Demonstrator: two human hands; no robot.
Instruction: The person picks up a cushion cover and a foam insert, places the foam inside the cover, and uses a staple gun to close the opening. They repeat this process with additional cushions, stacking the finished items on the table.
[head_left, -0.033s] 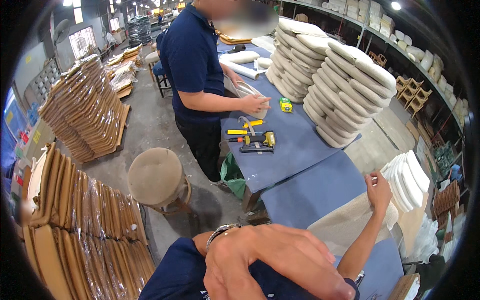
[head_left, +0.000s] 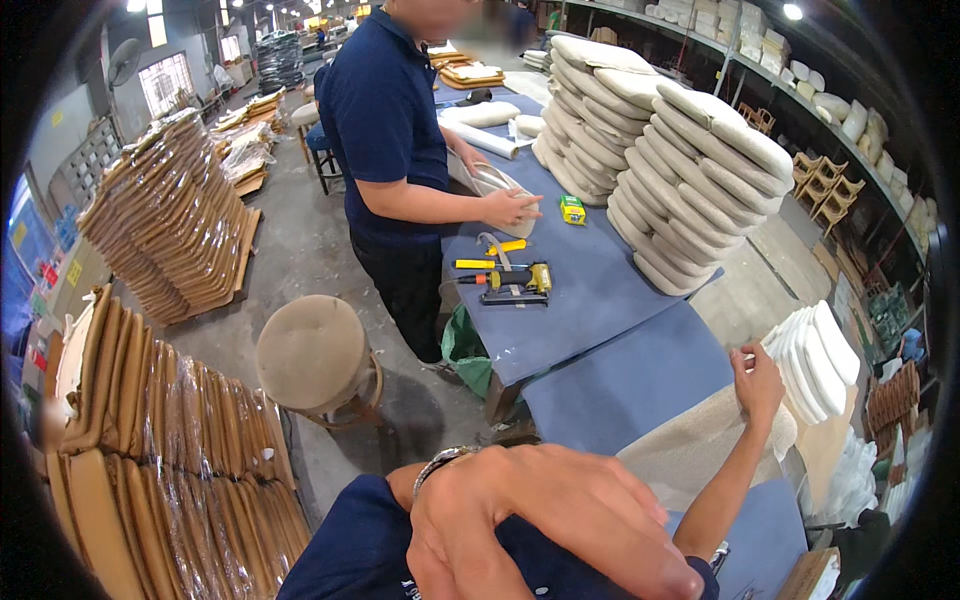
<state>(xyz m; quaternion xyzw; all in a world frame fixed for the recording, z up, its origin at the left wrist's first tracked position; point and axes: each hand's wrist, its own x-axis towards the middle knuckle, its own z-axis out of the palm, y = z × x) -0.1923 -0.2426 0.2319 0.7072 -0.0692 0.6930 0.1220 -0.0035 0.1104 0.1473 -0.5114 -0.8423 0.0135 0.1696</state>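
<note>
My left hand is very large and close in the bottom middle, a metal-band watch on its wrist. Its fingers stretch toward the lower right, apart from the thumb side, and nothing shows in them. My right hand is at the far edge of a beige fabric-covered piece lying on the blue tabletop. The fingers of this hand are curled; whatever they may hold is hidden. Just right of it stands a stack of white pads.
Across the table a co-worker in navy handles a beige cushion. A staple gun, yellow-handled tool and green-yellow box lie nearby. Tall cushion stacks rise at the back right. A round stool and wrapped brown stacks stand left.
</note>
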